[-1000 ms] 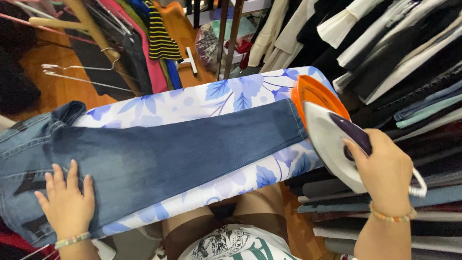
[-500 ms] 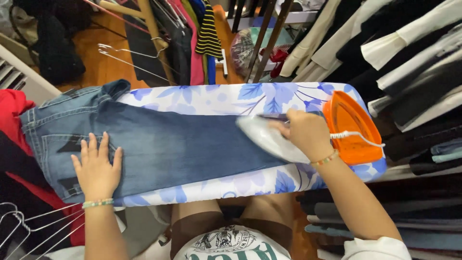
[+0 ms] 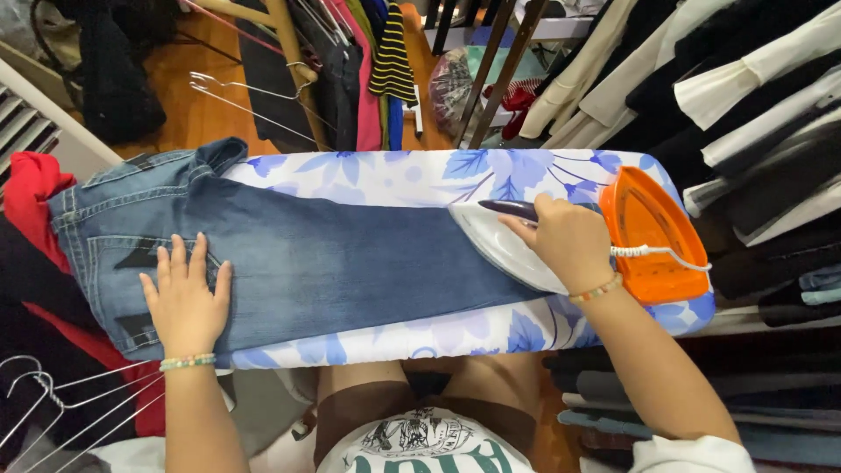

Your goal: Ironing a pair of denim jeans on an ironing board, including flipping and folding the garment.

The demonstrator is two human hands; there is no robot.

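Note:
A pair of blue jeans (image 3: 298,263) lies flat along an ironing board (image 3: 420,171) with a white cover printed with blue flowers. My left hand (image 3: 186,296) presses flat on the jeans near the waist end, fingers spread. My right hand (image 3: 569,241) grips the dark handle of a white iron (image 3: 499,241), whose soleplate rests on the leg end of the jeans, tip pointing left. An orange iron rest (image 3: 653,241) sits at the board's right end, just behind my right hand. A white cord (image 3: 666,254) runs across it.
Clothes racks crowd the far side and right: dark and pale garments (image 3: 745,105), a striped top (image 3: 392,52). A red garment (image 3: 31,188) lies at the board's left end. Wire hangers (image 3: 44,394) hang at lower left, another (image 3: 236,92) over the wooden floor.
My right hand took the iron from upright over the orange rest, laid it flat on the jeans and slid it left along the leg. My left hand stayed pressed near the waist.

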